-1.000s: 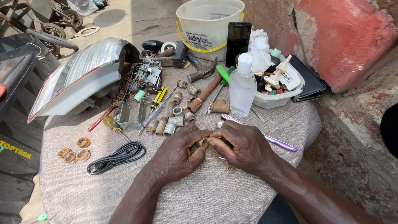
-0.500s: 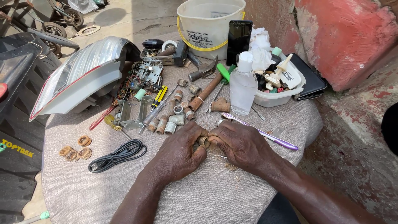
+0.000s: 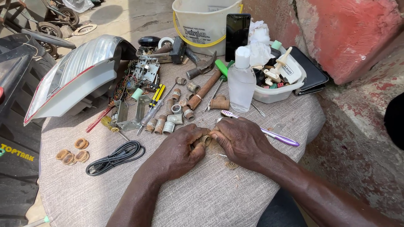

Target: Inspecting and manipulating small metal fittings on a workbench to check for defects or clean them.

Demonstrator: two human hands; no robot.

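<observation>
Both hands were closed on one small rusty fitting (image 3: 205, 139), pinched between left hand (image 3: 179, 149) and right hand (image 3: 240, 141). More fittings (image 3: 168, 122) lay just beyond the left hand, a toothbrush (image 3: 269, 132) beyond the right.

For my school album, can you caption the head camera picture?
Two hands, left hand and right hand, pinch a small rusty fitting over a cloth-covered table.

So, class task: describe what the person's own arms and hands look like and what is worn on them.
Both forearms are bare, with no sleeves showing up to the picture's edge. The left hand and right hand wear no gloves, and no watch, bracelet or ring can be seen. The fingernails are short. Veins and tendons stand out along the right forearm. No tattoos, bandages or other markings show.
</observation>
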